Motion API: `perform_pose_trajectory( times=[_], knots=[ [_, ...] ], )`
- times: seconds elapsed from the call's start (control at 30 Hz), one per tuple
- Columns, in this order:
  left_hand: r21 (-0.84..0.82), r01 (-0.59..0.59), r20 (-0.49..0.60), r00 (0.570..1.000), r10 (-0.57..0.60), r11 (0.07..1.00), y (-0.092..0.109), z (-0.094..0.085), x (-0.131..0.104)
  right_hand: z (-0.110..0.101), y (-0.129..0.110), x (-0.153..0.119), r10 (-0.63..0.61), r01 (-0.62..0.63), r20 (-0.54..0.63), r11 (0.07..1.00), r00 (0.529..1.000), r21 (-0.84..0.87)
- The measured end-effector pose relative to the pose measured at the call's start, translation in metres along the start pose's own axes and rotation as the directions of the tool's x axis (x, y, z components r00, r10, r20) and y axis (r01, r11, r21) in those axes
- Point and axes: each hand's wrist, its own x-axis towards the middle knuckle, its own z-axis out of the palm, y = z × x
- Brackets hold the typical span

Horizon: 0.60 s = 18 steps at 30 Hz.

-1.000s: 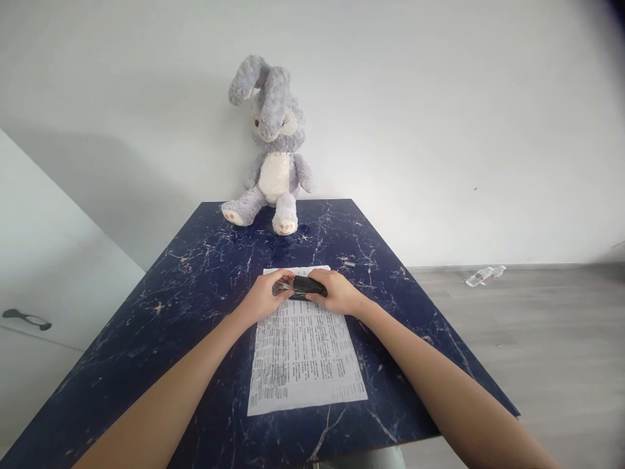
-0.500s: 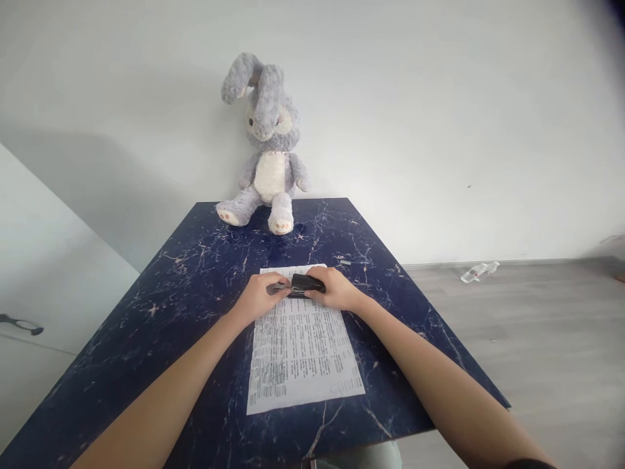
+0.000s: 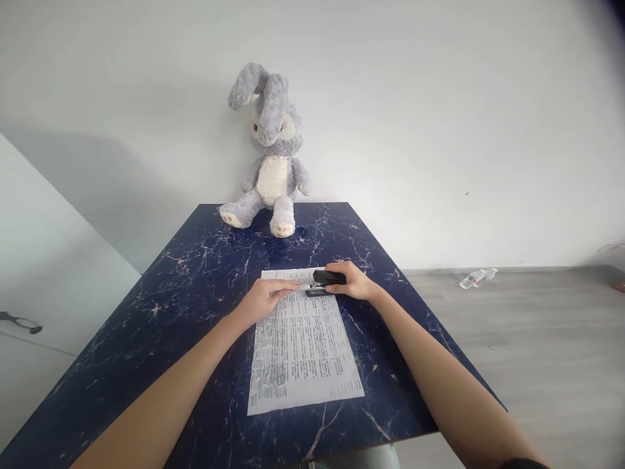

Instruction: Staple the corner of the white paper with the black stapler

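A black stapler [image 3: 328, 278] is gripped in my right hand [image 3: 357, 281], its top arm raised apart from its base and its mouth facing left. It is above the upper right part of a printed sheet of paper [image 3: 305, 352]. My left hand [image 3: 263, 299] is over the sheet's upper left edge, fingers stretched toward the stapler and the thumb close below them. A pale, narrow piece [image 3: 305, 286] shows between my left fingertips and the stapler; whether it belongs to the stapler is unclear.
The sheet lies on a dark blue marbled table [image 3: 195, 339]. At the table's far end a grey plush rabbit [image 3: 273, 176] sits against the wall. A clear plastic bottle [image 3: 476, 279] lies on the floor at the right. A black handle [image 3: 20, 322] is at the left.
My right hand has shifted right with the stapler, whose arm now stands wider from its base. My left fingers have straightened and reach slightly further right. The camera view has shifted slightly.
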Motion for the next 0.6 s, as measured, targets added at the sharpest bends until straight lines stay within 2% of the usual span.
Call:
perform_pose_trajectory(
  times=[0.1, 0.23, 0.37, 0.5, 0.6],
  knots=[
    [-0.049, 0.044, -0.015, 0.999, -0.045, 0.998, 0.003, 0.001, -0.001, -0.003, -0.003, -0.001, -0.042, 0.041, 0.034, 0.999, 0.999, 0.035],
    [-0.120, 0.115, -0.021, 0.993, -0.118, 0.986, 0.008, 0.004, -0.002, 0.011, -0.020, 0.003, -0.152, 0.151, 0.075, 0.988, 0.986, 0.018],
    [-0.128, 0.060, -0.023, 0.998, -0.063, 0.990, 0.013, 0.005, -0.003, 0.033, -0.036, 0.009, -0.228, 0.230, 0.114, 0.973, 0.967, 0.003],
    [-0.061, 0.017, -0.040, 0.999, -0.020, 0.998, 0.016, 0.004, -0.002, 0.043, -0.040, 0.012, -0.233, 0.236, 0.100, 0.971, 0.967, -0.020],
    [-0.018, 0.029, -0.150, 0.988, -0.031, 0.999, 0.015, 0.002, -0.001, 0.045, -0.041, 0.014, -0.177, 0.178, 0.009, 0.983, 0.984, -0.037]
  ],
)
